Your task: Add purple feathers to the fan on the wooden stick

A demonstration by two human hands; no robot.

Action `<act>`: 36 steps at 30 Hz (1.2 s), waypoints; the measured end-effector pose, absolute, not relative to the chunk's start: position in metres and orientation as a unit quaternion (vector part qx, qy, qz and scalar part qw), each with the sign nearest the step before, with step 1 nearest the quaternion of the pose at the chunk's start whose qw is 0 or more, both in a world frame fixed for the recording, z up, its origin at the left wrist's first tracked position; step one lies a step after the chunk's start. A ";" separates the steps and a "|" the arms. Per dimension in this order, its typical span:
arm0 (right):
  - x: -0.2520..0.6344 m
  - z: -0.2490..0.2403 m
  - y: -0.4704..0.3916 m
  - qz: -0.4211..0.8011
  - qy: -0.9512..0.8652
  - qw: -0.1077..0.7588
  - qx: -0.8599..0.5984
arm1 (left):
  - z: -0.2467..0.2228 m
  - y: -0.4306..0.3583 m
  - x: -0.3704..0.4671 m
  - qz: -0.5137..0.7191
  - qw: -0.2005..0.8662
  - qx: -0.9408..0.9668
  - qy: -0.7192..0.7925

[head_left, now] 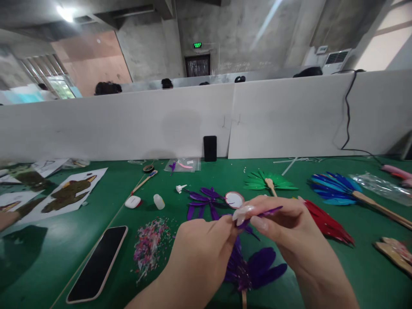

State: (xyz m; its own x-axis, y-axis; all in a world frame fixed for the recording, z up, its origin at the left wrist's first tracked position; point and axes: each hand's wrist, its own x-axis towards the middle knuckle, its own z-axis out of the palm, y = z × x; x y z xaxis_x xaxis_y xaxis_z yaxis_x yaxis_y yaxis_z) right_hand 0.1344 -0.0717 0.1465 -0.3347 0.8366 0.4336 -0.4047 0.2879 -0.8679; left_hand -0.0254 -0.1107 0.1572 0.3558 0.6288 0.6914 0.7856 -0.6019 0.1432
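Note:
My left hand (202, 253) and my right hand (289, 231) meet near the middle of the view. Between their fingertips they pinch a thin purple feather (270, 211), whose tip points right past my right fingers. Right below lies a purple feather fan (262, 268) with a wooden handle, partly covered by my left hand. More purple feathers (206, 197) are spread on the table just beyond my hands, beside a round white disc (234, 200) with a reddish rim.
A phone (98, 264), a heap of coloured bits (151, 244), a small bottle (159, 201) and a brush (144, 181) lie left. Green (268, 182), red (328, 223) and blue feather fans (336, 189) lie right. A person's hand (8, 219) is at far left.

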 end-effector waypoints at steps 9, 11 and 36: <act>0.134 0.140 -0.064 0.615 -0.544 0.547 -0.163 | 0.153 -0.105 -0.030 -0.334 -0.079 -0.828 -0.443; 0.134 0.141 -0.062 0.617 -0.543 0.544 -0.170 | 0.153 -0.102 -0.031 -0.328 -0.142 -0.819 -0.449; 0.133 0.139 -0.057 0.606 -0.554 0.534 -0.199 | 0.143 -0.080 -0.023 -0.407 -0.792 -0.394 -0.230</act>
